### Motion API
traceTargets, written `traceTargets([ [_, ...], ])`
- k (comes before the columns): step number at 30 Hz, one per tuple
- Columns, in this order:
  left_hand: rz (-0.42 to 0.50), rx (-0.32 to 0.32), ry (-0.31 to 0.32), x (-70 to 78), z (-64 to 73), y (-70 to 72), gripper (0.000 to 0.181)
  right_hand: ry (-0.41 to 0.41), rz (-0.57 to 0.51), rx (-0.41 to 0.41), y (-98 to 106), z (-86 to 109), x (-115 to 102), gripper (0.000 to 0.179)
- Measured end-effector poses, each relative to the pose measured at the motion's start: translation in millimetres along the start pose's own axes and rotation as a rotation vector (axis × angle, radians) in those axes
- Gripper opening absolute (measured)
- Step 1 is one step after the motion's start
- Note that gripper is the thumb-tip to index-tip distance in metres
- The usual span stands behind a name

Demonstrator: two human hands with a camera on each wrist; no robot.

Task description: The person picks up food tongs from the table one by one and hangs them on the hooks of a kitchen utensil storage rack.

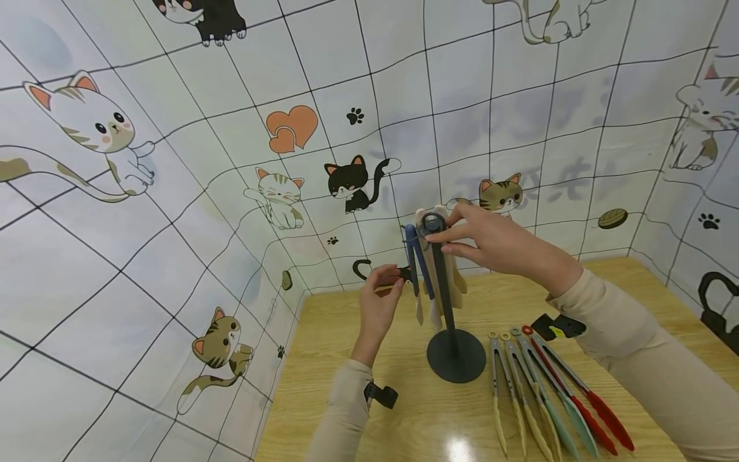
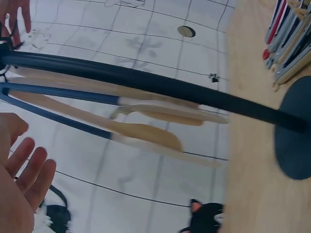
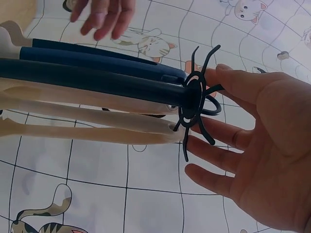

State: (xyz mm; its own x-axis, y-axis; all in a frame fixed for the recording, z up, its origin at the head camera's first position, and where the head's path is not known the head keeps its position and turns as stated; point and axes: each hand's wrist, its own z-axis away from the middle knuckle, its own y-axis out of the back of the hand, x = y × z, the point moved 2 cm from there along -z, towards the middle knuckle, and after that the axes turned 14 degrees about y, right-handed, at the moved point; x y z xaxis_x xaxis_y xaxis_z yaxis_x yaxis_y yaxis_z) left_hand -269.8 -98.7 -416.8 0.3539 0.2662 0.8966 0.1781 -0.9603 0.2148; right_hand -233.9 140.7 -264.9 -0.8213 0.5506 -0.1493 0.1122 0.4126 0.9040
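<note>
The left hand is loose and holds nothing, near the blue tongs. The right hand touches the black stand on top; I can't tell if it pinches. Beige tools hang there too. The stand is on the table, beside more tongs.

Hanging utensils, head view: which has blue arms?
The tongs left of the stand's post, nearest the left hand; the other hanging utensils look beige.
</note>
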Motion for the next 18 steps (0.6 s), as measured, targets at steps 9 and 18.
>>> traceTargets([
  [9,-0.279,0.072,-0.502,81.6,-15.8,11.7,0.029,0.031,0.015,0.033,-1.1,0.2,-0.2,0.033],
  [18,-0.649,0.001,-0.589,124.9,-16.9,-14.4,0.025,0.091,0.033,0.115,-0.1,2.4,-4.5,0.016],
])
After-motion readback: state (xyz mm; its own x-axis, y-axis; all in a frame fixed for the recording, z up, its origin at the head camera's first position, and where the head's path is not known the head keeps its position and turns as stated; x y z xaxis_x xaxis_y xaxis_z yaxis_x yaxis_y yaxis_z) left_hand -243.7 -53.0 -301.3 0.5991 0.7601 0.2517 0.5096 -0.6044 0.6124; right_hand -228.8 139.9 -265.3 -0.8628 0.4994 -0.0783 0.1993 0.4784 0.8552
